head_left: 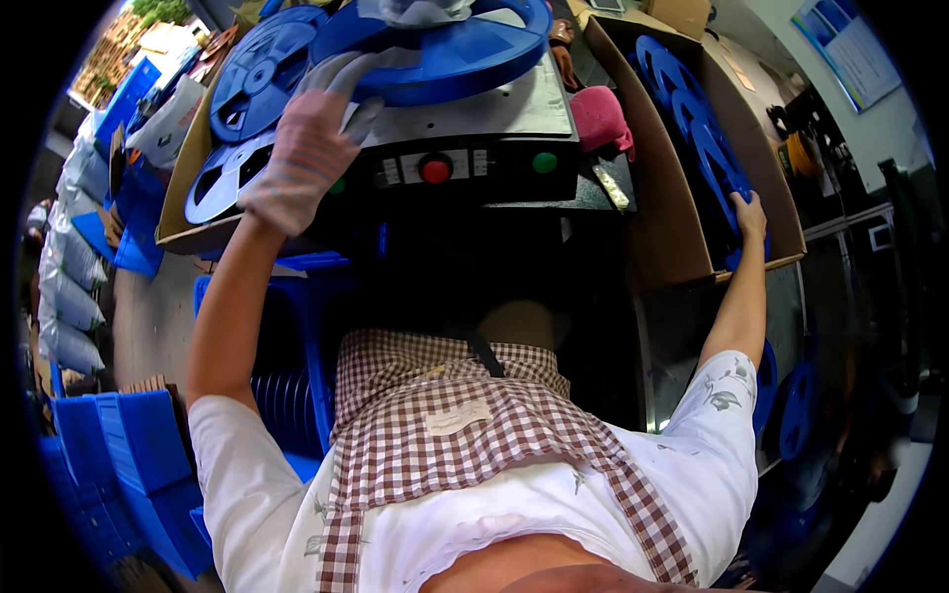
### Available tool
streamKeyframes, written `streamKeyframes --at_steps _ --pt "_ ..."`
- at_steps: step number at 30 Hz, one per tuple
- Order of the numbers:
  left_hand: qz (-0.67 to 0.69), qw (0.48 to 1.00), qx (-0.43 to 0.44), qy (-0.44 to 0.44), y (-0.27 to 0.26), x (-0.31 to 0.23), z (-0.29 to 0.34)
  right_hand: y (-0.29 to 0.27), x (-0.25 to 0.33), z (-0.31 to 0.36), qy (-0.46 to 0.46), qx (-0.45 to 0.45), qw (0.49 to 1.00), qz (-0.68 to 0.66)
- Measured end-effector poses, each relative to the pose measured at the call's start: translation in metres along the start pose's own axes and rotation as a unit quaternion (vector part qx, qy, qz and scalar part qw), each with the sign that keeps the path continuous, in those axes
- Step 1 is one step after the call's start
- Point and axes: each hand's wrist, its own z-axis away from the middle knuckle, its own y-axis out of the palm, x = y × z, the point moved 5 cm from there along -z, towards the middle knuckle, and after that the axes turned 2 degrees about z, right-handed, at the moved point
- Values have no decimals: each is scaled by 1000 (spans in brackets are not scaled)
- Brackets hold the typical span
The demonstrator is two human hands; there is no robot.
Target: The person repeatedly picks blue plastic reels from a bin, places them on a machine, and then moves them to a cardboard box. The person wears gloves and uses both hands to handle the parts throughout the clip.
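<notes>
A large blue plastic reel (465, 74) lies over the white top of a machine (435, 163) in front of me. My left hand (314, 138), in a striped glove, is at the reel's left edge, fingers over the rim and thumb below it. My bare right hand (749, 215) reaches into a long cardboard box (662, 188) on the right. Its fingers close on the near end of a blue reel (717, 153) among several standing there. The machine's front carries a red button (435, 169) and a green button (545, 162).
Left of the machine, another cardboard box (183, 203) holds blue reels (262, 74). A pink cloth-like item (600, 119) lies beside the machine. Blue crates (143, 440) are stacked at lower left, and white sacks (71, 287) line the far left. A blue bin (316, 346) stands beneath my left arm.
</notes>
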Motion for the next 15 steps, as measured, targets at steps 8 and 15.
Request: streamKeyframes --at_steps 8,15 --pt "-155 984 0 91 51 10 -44 -78 1 58 -190 -221 836 -464" --pt "-134 982 2 132 35 22 -71 -93 63 237 -187 -29 656 -730"
